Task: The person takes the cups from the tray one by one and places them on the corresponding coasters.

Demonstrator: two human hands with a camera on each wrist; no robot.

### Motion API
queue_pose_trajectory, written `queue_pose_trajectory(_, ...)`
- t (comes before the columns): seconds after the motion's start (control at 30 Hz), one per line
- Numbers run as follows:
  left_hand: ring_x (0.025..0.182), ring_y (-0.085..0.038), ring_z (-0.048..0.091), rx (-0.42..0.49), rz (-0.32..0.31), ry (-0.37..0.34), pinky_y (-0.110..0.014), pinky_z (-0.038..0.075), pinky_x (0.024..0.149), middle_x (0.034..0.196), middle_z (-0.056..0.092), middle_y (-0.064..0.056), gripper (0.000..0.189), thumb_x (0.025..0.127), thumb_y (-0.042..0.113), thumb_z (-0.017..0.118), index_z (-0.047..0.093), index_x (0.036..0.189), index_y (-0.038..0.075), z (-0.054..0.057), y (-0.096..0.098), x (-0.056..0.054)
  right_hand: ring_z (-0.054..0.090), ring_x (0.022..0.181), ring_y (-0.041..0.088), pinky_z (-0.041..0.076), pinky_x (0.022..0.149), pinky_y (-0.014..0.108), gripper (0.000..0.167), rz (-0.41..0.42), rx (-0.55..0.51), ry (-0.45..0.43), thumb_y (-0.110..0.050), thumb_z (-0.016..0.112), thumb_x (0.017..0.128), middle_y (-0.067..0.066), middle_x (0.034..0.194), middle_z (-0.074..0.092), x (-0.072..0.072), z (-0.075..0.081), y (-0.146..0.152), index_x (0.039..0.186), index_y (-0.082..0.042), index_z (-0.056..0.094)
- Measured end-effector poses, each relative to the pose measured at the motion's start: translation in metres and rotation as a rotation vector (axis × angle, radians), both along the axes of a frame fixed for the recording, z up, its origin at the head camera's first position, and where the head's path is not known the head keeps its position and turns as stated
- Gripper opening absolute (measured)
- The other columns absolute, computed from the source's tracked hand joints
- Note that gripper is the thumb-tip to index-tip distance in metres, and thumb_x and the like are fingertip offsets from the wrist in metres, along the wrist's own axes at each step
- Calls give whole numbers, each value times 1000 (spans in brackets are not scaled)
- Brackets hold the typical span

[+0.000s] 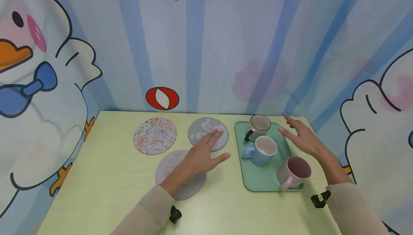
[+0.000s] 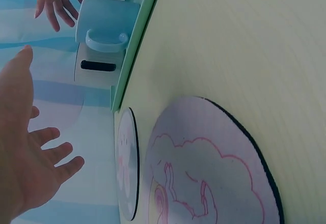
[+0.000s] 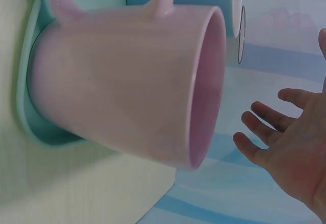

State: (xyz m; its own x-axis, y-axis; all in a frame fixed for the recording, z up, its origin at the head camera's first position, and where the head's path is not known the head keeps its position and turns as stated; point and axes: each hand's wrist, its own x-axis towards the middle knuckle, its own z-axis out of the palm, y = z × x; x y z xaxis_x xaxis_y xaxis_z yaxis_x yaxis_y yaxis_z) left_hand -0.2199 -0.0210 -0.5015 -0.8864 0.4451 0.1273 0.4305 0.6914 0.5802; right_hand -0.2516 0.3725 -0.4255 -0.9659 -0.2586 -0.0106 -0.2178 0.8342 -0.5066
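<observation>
On the right of the table lies a green tray (image 1: 255, 175) bearing three mugs. The white mug (image 1: 260, 123) with a black handle stands at the back, the blue mug (image 1: 265, 152) in the middle, and the pink mug (image 1: 292, 174) at the front right corner. My left hand (image 1: 201, 156), fingers extended, hovers over the round coasters left of the tray and holds nothing. Beyond the tray's right edge, my right hand (image 1: 301, 136) is raised with spread fingers, apart from the mugs. The right wrist view shows the pink mug (image 3: 117, 81) up close.
Three round coasters lie on the pale table: a floral one (image 1: 155, 136) at the left, a grey one (image 1: 196, 129) at the back, and a purplish one (image 1: 190, 190) partly under my left forearm. A printed cloth (image 1: 219, 48) hangs behind the table.
</observation>
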Motion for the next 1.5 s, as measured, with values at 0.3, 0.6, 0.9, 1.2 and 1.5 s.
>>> queue_pose_trajectory(0.3,157,-28,31,34,-46,-18,-59,36,119,174,27,-3,86,101,73,50,22,170,31,-4,16,-1,43,139,53,37,106,74,79,-50,-63,-95,-54,42,112,35,154,42,-3,-10,12,167,-1,22)
queue_pose_trajectory(0.6,157,-27,32,61,-90,-27,-58,38,118,173,27,0,85,101,74,47,21,170,32,-7,38,2,51,134,54,46,107,65,81,-93,-198,-179,-55,37,113,38,152,44,-12,-30,29,164,6,22)
queue_pose_trajectory(0.9,157,-24,32,114,-121,-31,-51,35,121,173,28,2,82,104,71,45,20,170,30,-15,56,0,46,137,56,40,110,68,83,-118,-300,-268,-56,37,113,40,155,36,-13,-46,41,165,5,18)
queue_pose_trajectory(1.2,148,-25,46,164,-125,-81,-48,40,118,164,43,-6,78,107,68,42,30,168,22,-24,74,-2,49,135,55,43,109,66,85,-173,-317,-309,-58,37,112,40,153,39,-12,-64,51,165,6,17)
queue_pose_trajectory(1.5,141,-23,53,210,-133,-101,-41,42,117,155,51,-8,69,110,58,45,39,163,15,-29,83,-5,56,125,49,49,105,61,87,-179,-312,-328,-60,40,111,39,147,44,-14,-70,49,164,6,19)
